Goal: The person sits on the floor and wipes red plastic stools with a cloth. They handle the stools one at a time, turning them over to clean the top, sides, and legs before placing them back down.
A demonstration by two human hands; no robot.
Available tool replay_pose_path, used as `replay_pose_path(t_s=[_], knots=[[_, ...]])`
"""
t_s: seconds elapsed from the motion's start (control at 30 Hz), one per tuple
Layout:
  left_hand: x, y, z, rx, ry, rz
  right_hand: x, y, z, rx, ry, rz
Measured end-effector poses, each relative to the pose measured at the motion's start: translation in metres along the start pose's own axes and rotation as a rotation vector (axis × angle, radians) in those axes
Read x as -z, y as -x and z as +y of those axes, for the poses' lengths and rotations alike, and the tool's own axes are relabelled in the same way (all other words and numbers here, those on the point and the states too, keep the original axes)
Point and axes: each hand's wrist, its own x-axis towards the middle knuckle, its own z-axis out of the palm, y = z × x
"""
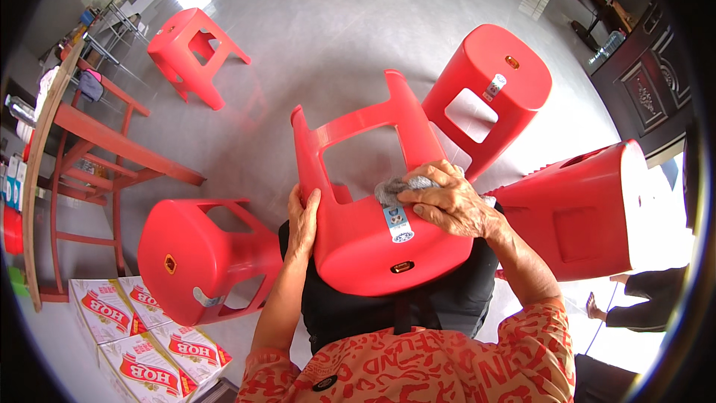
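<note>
Grey floor (335,37). Four red stools (507,60), spread around the person. Held red stool (350,235): on the lap, seat toward the person, legs pointing away. Left grip (303,222): clasping that stool's left side. Right grip (453,200): closed over bunched grey cloth (389,191), against the stool. Label (397,225): just below the cloth.
</note>
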Motion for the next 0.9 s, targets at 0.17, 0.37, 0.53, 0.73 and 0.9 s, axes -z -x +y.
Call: replay_pose_path(t_s=[0.17,0.37,0.53,0.73,0.9], knots=[[-0.004,-0.010,-0.003,0.047,0.032,-0.017,0.002,0.009,0.012,-0.107,-0.026,0.005],[-0.015,-0.019,-0.018,-0.037,-0.141,-0.044,-0.020,-0.035,0.007,-0.146,0.383,-0.223],[-0.022,-0.018,-0.017,0.044,-0.208,-0.041,-0.057,-0.084,-0.021,-0.281,0.326,-0.418],[-0.013,-0.007,-0.011,0.072,0.037,0.010,-0.044,-0.088,-0.015,-0.370,0.114,-0.458],[-0.014,0.018,-0.013,0.252,0.355,0.070,-0.030,-0.083,-0.006,-0.413,0.035,-0.336]])
